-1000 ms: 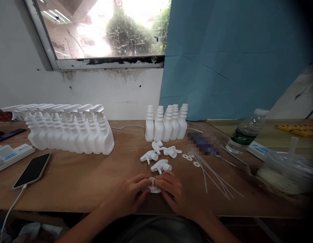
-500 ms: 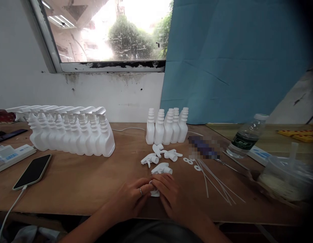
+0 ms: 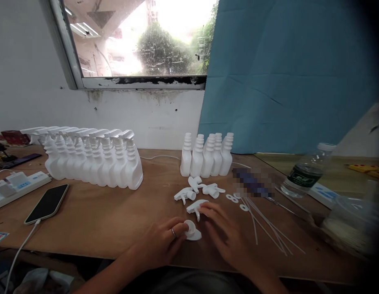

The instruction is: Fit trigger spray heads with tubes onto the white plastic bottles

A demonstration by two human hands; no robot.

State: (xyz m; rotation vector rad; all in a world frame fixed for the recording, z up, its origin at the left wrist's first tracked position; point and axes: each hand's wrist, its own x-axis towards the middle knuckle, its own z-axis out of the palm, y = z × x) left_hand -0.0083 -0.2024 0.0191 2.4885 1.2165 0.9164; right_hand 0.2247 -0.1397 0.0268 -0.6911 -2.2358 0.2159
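Note:
My left hand (image 3: 164, 241), with a ring on one finger, grips a white trigger spray head (image 3: 193, 233) near the table's front edge. Its round collar faces up. My right hand (image 3: 223, 228) is apart from that piece, its thumb spread from the fingers. Those fingertips touch or reach over the end of a second spray head (image 3: 193, 207) lying just beyond. Farther back lie three more trigger spray heads (image 3: 185, 195). To their right are several flat white washers (image 3: 243, 207) and a fan of thin white tubes (image 3: 269, 228).
White bottles without heads (image 3: 196, 159) stand at the back. A row of bottles with spray heads (image 3: 94, 163) stands at left. Around the sides are a phone (image 3: 47, 203) on its cable, a power strip (image 3: 30, 185), a water bottle (image 3: 304, 175) and a lidded plastic cup (image 3: 345, 220).
My right hand has left the spray head in my left hand and moved forward to the one beyond, its fingers opening. The held piece's collar is now uncovered. The view has shifted slightly.

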